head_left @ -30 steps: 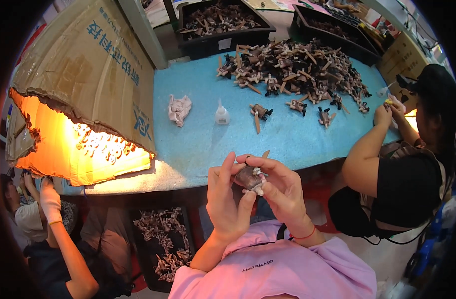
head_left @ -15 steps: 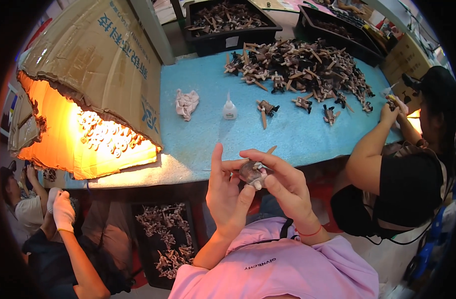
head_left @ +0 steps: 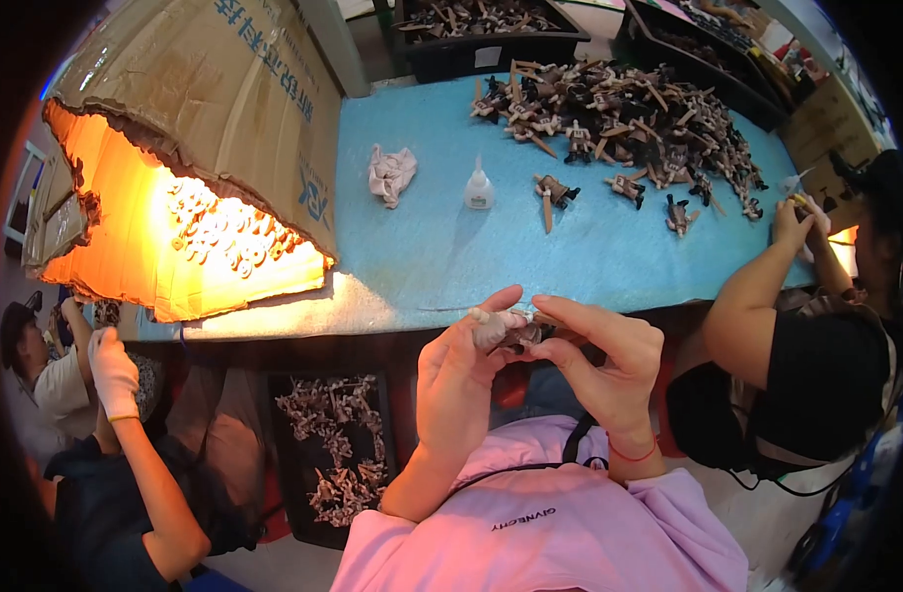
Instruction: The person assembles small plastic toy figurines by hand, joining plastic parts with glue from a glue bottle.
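Both my hands meet in front of me, just off the near edge of the blue table, around a small toy figure (head_left: 503, 330) in white, pink and brown. My left hand (head_left: 454, 378) has its fingers and thumb closed on the figure's left part. From the other side, my right hand (head_left: 609, 367) pinches the figure between thumb and fingers. Fingers cover part of it. Beyond my hands, a small white squeeze bottle (head_left: 479, 188) with a thin nozzle stands upright. A crumpled pale cloth (head_left: 391, 176) lies left of it, and a loose figure (head_left: 553, 196) to its right.
A big pile of figures (head_left: 629, 118) covers the back right of the blue table (head_left: 402, 266). Black trays (head_left: 496, 59) stand behind. At left, a torn cardboard box (head_left: 224, 118) glows inside over small parts. Below is a tray of figures (head_left: 333, 459). Co-workers sit on both sides.
The figure has been turned in my hands, its pale end now toward the upper left. My left fingers have curled in around it. The whole view has shifted slightly.
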A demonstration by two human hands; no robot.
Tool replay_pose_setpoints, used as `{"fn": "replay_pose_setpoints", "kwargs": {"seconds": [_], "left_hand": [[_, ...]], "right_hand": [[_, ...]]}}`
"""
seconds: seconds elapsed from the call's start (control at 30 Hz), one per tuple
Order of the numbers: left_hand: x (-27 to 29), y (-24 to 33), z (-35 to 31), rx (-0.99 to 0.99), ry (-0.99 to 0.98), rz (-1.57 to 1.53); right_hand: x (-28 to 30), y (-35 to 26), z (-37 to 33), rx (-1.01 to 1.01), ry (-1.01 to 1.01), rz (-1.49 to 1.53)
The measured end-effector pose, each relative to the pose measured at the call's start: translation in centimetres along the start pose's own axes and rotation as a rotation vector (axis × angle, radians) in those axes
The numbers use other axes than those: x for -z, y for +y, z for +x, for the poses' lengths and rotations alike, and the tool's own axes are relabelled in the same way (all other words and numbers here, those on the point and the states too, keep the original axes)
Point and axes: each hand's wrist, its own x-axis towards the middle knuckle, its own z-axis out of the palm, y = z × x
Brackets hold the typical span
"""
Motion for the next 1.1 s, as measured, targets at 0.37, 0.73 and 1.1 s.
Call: {"fn": "replay_pose_setpoints", "kwargs": {"seconds": [0.37,0.73,1.1], "left_hand": [[-0.6,0.2,-0.1,0.246,0.031,-0.189],[-0.9,0.3,0.1,0.301,-0.001,-0.118],[-0.3,-0.2,0.2,0.316,-0.033,-0.176]], "right_hand": [[0.9,-1.8,0.6,-0.135,-0.050,0.150],[1.7,-1.8,0.4,-0.444,-0.003,0.406],[1.5,-1.6,0.1,-0.152,-0.004,0.253]]}}
